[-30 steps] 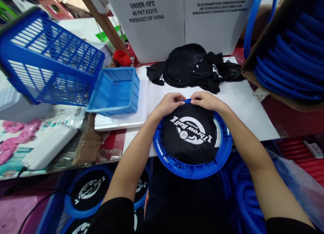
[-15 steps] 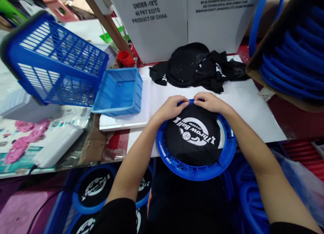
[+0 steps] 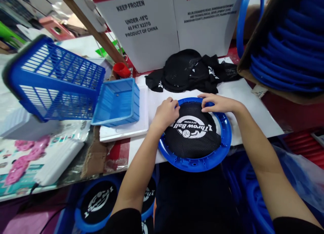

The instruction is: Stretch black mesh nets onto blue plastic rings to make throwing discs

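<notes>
In front of me a blue plastic ring (image 3: pixel 194 165) lies at the table's front edge. A round black mesh sheet (image 3: pixel 192 146) with white "Throw Ball" print sits inside it, with a gap along its right side. My left hand (image 3: pixel 167 113) is closed at the upper left of the ring, its curled fingertips at the mesh's edge. My right hand (image 3: pixel 217 103) is at the upper right, thumb and fingers apart, touching the rim and the mesh. Behind the ring, more black mesh sheets (image 3: pixel 181 72) lie in a loose pile.
A light-blue bin (image 3: pixel 115 104) and a tilted blue basket (image 3: pixel 60 82) stand to the left, beside a red cup (image 3: pixel 121 70). On the right, a carton holds stacked blue rings (image 3: pixel 286 68). White boxes (image 3: pixel 149 48) stand at the back. Mesh-filled rings (image 3: pixel 97 203) lie below the table.
My hands have moved apart from the ring's top, the left one down the left side and the right one to the right. The camera view has shifted slightly.
</notes>
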A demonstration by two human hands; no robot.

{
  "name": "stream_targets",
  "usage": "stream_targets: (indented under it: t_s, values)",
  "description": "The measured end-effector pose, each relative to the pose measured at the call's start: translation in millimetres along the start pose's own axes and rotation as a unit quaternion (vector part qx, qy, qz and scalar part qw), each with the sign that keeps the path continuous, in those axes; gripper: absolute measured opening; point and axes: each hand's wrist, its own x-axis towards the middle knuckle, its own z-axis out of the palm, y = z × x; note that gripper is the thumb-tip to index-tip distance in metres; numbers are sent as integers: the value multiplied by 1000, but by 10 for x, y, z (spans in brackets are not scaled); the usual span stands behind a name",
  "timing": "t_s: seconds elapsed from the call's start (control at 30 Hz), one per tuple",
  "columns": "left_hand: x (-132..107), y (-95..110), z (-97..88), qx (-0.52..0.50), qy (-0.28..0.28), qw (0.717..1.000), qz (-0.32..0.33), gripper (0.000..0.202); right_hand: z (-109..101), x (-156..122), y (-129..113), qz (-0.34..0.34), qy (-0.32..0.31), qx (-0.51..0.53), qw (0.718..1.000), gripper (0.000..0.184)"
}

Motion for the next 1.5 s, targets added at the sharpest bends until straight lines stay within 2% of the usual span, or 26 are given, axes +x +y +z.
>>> stream_targets:
  t_s: [0.13,0.27,0.37,0.5,0.57,0.63,0.7,0.77,0.87,0.97,1.1,1.17,1.27,1.37,1.43,1.5]
  values:
    - [-45,-66,-123,-13,-50,999,14,24,60,23,12,-6,-5,-33,999,30]
    - [-57,-192,-176,-94,-105,989,46,46,136,82,3,-38,4,-34,999,30]
    - [-28,-241,-164,-126,-56,989,58,44,153,98,-22,-42,2,-37,998,29]
    - [18,-250,-109,-155,20,984,88,28,100,18,-67,-21,-17,-53,998,36]
    - [33,-255,-64,-183,23,976,118,22,59,-48,-88,4,-39,-70,997,43]
    - [41,-262,-11,-189,2,969,157,21,29,-101,-107,32,-68,-81,994,47]
    - [37,-259,33,-164,-22,969,181,25,20,-125,-128,53,-88,-88,991,46]
    - [18,-235,44,-121,-32,976,176,30,34,-120,-150,64,-86,-100,989,43]
    - [-34,-164,-18,-38,-31,992,115,33,73,-86,-164,66,-59,-112,990,41]
    - [-93,-106,-108,42,-32,997,50,37,95,-52,-139,61,-48,-105,991,47]
    - [-137,-147,-97,92,-49,995,-4,61,99,-35,-99,41,-50,-87,994,47]
    - [-143,-204,-42,100,-36,994,-19,72,105,-45,-106,32,-40,-84,995,45]
    - [-150,-252,-9,93,-12,996,-15,82,125,-74,-141,32,-33,-85,995,44]
    - [-159,-186,-72,100,-17,995,-14,81,150,-91,-160,30,-42,-80,996,68]
    - [-154,-95,-112,106,-4,994,34,68,169,-82,-150,17,-51,-86,995,84]
    - [-142,-9,-103,95,12,987,129,46,187,-60,-126,3,-61,-101,993,90]
